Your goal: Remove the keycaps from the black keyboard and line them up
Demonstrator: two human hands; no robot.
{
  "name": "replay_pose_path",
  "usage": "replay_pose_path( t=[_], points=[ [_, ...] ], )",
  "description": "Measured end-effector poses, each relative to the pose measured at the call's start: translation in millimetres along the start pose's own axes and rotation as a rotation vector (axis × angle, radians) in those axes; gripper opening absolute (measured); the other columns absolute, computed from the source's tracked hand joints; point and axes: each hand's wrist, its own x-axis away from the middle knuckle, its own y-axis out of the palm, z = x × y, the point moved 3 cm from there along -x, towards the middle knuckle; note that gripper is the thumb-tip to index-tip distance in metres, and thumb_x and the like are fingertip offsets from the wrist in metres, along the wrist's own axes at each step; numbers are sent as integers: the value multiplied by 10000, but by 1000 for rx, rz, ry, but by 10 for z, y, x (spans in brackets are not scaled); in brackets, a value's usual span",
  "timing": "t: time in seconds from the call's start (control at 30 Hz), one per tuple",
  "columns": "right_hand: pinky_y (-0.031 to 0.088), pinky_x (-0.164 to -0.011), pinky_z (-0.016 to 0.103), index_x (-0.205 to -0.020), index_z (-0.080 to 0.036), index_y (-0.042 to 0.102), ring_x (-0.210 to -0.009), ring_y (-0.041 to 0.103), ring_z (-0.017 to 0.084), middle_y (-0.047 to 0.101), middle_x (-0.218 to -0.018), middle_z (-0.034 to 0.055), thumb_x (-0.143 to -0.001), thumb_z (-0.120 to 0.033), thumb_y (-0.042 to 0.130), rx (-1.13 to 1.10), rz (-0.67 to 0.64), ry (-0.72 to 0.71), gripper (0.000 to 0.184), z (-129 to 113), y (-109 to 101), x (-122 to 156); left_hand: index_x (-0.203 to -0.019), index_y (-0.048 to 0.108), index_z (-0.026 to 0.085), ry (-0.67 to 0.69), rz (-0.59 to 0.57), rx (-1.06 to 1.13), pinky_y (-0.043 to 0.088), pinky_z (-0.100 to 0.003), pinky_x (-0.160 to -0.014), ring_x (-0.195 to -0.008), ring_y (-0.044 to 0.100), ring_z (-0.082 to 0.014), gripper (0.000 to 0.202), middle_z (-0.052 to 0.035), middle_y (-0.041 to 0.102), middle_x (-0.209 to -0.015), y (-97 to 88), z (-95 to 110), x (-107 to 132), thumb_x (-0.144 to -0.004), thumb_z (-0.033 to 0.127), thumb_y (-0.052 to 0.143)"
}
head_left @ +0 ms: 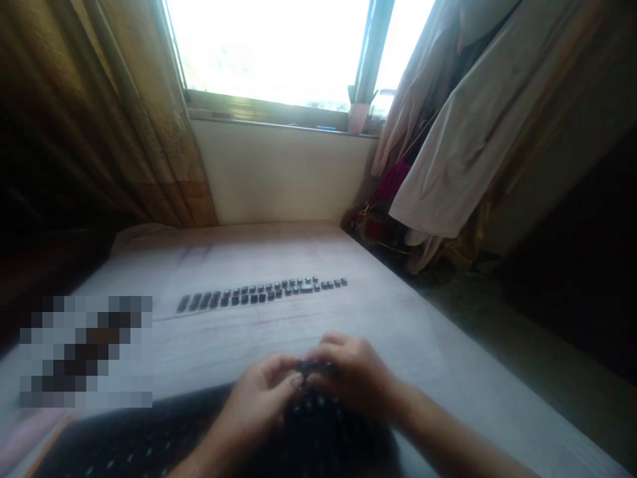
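A black keyboard (pixel 164 431) lies along the near edge of the view, partly under my forearms. My left hand (pixel 266 392) is at its far edge, thumb and index finger closed together over a key; whether a keycap is between them is too blurred to tell. Close beside it, my right hand (pixel 351 372) has its fingers curled over the far edge, gripping the keyboard. Dark keys (pixel 318 405) show below the fingertips. Beyond the hands, several loose black keycaps (pixel 253 299) are laid out in rows on the pale sheet (pixel 199 352).
A pixelated patch (pixel 85 352) hides something dark at the left. A pink item (pixel 30 438) lies at the lower left. Behind are a curtain (pixel 114 119), a bright window (pixel 269 53) and a pot (pixel 358 118) on the sill. Clothes (pixel 458 153) hang at the right, past the surface's edge.
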Motion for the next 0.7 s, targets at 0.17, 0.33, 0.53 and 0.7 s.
replay_pose_path(
  t=[0.17,0.33,0.53,0.7],
  points=[
    [518,-571,244,-907,-224,737,-622,659,167,710,-774,35,-748,-178,691,64,-3,-1,172,-99,15,-40,-950,696,208,72,-2,-5,481,-230,-526,-779,678,-206,426,-27,742,-825,1,1,-9,-690,545,718],
    [514,-608,246,-878,-207,729,-654,644,159,710,-786,35,-731,-166,686,-41,14,-5,158,-20,-74,-135,-1213,618,221,104,-25,-100,587,-365,-698,-893,716,-269,558,-84,770,-1033,-31,-13,-13,-758,542,652],
    [493,-585,242,-1000,-184,726,-641,625,135,720,-858,28,-826,-241,651,70,111,474,198,1097,-532,-364,-1404,455,261,336,241,-604,554,-428,-911,-1046,697,-268,581,-77,731,-1190,-378,76,3,-869,479,515],
    [554,-746,329,-1044,-170,679,-824,669,176,701,-981,43,-915,-293,638,164,45,674,184,1892,-637,-408,-1330,533,319,410,328,-873,571,-402,-899,-1051,707,-279,472,-32,755,-1137,-550,50,-35,-873,429,490]
  ],
)
